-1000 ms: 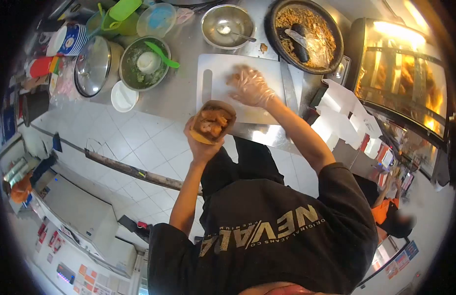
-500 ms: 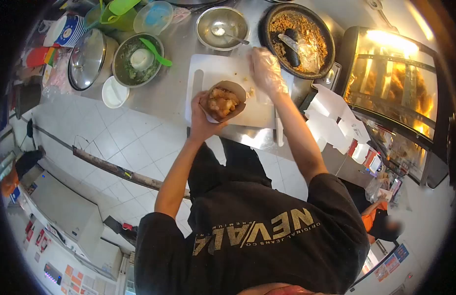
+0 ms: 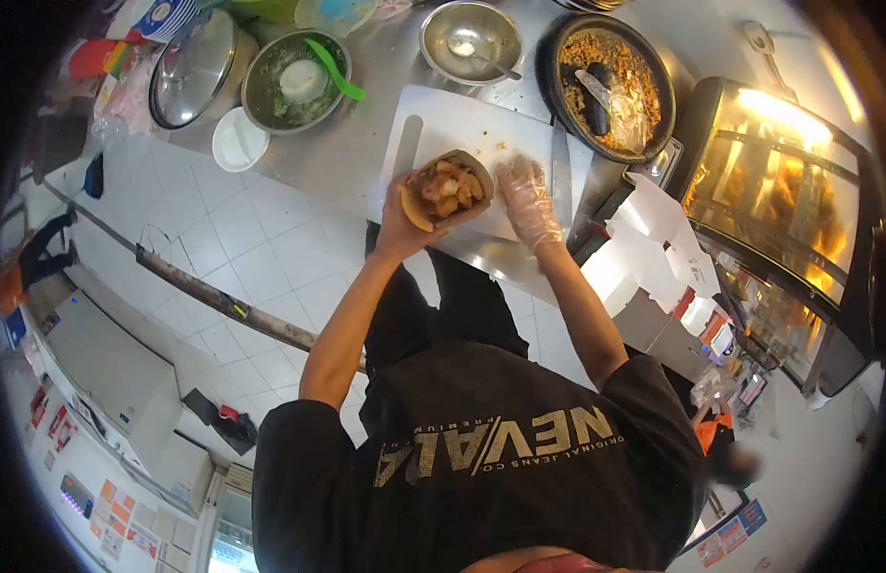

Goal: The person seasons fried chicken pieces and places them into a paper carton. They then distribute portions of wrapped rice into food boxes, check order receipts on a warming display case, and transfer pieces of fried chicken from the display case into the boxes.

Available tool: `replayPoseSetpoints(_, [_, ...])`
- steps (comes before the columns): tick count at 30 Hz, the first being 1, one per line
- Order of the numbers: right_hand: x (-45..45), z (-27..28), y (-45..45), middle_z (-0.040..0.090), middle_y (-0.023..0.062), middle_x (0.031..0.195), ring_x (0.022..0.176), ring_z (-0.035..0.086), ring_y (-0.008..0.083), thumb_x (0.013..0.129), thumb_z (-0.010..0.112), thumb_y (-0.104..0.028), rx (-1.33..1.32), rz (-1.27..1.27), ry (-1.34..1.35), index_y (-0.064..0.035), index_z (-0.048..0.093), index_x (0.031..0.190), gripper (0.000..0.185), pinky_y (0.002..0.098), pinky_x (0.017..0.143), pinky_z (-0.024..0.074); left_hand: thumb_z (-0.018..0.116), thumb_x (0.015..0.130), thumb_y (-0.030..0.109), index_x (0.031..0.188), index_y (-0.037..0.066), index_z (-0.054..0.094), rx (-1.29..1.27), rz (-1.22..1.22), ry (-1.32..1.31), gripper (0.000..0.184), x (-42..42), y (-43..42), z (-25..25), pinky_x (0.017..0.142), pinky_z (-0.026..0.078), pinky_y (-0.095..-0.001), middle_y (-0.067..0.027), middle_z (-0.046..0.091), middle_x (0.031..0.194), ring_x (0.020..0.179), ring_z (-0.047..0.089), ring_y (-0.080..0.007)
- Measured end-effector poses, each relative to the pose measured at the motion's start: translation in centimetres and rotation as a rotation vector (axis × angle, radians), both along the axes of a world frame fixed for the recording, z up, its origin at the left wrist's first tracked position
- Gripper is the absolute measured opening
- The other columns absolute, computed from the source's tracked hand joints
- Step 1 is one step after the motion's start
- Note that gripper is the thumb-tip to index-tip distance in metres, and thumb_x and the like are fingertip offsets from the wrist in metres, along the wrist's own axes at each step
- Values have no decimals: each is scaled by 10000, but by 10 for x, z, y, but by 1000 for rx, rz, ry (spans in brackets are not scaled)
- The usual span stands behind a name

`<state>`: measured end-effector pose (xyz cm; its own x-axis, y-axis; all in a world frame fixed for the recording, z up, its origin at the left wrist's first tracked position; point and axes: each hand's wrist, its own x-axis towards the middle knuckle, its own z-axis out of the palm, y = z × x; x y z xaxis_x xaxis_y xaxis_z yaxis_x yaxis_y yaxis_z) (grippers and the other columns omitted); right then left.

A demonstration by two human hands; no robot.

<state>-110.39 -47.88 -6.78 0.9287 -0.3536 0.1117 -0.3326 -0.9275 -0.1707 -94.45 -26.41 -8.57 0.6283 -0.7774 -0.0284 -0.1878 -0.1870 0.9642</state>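
My left hand (image 3: 401, 227) is wrapped round a brown paper tub (image 3: 416, 209) filled with chopped fried chicken (image 3: 450, 187). The tub tilts over the white cutting board (image 3: 443, 113), its mouth facing up and to the right. Just right of the tub, my right hand (image 3: 531, 202) wears a clear plastic glove. Its fingers are stretched toward the board, slightly bent and a little apart, with nothing visible in them. Small crumbs (image 3: 502, 146) lie on the board beyond its fingertips. A knife (image 3: 560, 164) rests along the board's right side.
A steel bowl with a spoon (image 3: 471, 43) and a stone mortar (image 3: 548, 72) of red-brown paste stand behind. Leftward are a bowl with a green spatula (image 3: 333, 67), a lidded pot (image 3: 192, 72) and a white tub (image 3: 240, 140). Open boxes (image 3: 653, 239) and a lit display cabinet (image 3: 777, 191) are at right.
My right hand has drawn back from beside the mortar toward the paper tub. The tub has turned slightly in my left hand. The whole view has shifted.
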Motion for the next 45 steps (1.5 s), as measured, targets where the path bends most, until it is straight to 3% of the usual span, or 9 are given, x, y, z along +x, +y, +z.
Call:
replayPoseSetpoints(6, [1, -7, -9, 692, 174, 961, 855, 644, 388, 923, 569, -122, 509, -439, 128, -27, 695, 1006, 178, 421, 799, 543, 976, 540, 335, 1483, 13, 273, 77, -21, -206, 1219, 1, 2, 10, 1106, 405, -463, -204, 399, 1443, 1330, 430, -403])
replayPoseSetpoints(11, [2, 43, 0, 718, 103, 1004, 899, 682, 164, 902, 604, -16, 1255, -663, -334, -11, 671, 1052, 165, 292, 729, 525, 967, 560, 335, 1504, -12, 195, 55, 28, -263, 1268, -7, 9, 17, 1119, 380, -489, -238, 354, 1469, 1360, 387, -422])
replayPoseSetpoints(17, [58, 125, 37, 704, 194, 979, 876, 682, 327, 870, 568, 19, 415, -90, -282, -13, 663, 1075, 229, 411, 803, 542, 963, 565, 331, 1500, -24, 208, 58, 32, -173, 1253, -11, 3, 8, 1090, 407, -482, -254, 398, 1429, 1333, 417, -426])
replayPoseSetpoints(24, [-26, 7, 17, 696, 201, 985, 923, 664, 330, 875, 617, -63, 41, -222, 190, -16, 655, 1057, 192, 430, 851, 519, 980, 497, 279, 1469, 22, 289, 65, -6, -122, 1220, 1, -3, 16, 1064, 434, -475, -200, 470, 1385, 1295, 463, -403])
replayPoseSetpoints(30, [2, 55, 32, 700, 170, 920, 789, 673, 203, 910, 689, -164, 766, -537, -342, 1, 712, 1023, 202, 347, 664, 540, 964, 539, 327, 1412, 20, 341, 36, 31, -111, 1116, -1, 2, 22, 1027, 458, -468, -191, 508, 1334, 1239, 520, -374])
replayPoseSetpoints(35, [54, 129, 37, 706, 184, 823, 749, 698, 335, 959, 633, -324, 129, -211, -220, 22, 706, 1000, 356, 421, 724, 562, 779, 820, 386, 1228, -8, 507, 127, 84, -201, 628, 2, 16, 61, 861, 524, -471, -234, 611, 1155, 1085, 622, -362])
replayPoseSetpoints(37, [59, 124, 32, 701, 213, 839, 782, 692, 383, 982, 563, -322, 241, -249, 236, 21, 696, 969, 368, 446, 742, 561, 656, 908, 369, 1024, -19, 583, 404, -73, -228, 411, 11, 10, 56, 780, 523, -510, -264, 648, 986, 928, 640, -428])
replayPoseSetpoints(39, [58, 107, 24, 695, 233, 836, 806, 694, 397, 982, 503, -255, 337, -115, 603, 3, 685, 918, 322, 466, 756, 558, 557, 967, 321, 857, -16, 615, 499, -157, -261, 360, 7, 10, 64, 684, 515, -529, -269, 650, 818, 776, 638, -461])
replayPoseSetpoints(45, [11, 78, 39, 658, 159, 775, 719, 694, 326, 873, 572, -172, -115, 135, 430, -28, 638, 902, 161, 452, 655, 570, 497, 975, 198, 773, -28, 635, 366, -305, -534, 333, 16, 0, 58, 590, 516, -545, -261, 623, 659, 606, 626, -445])
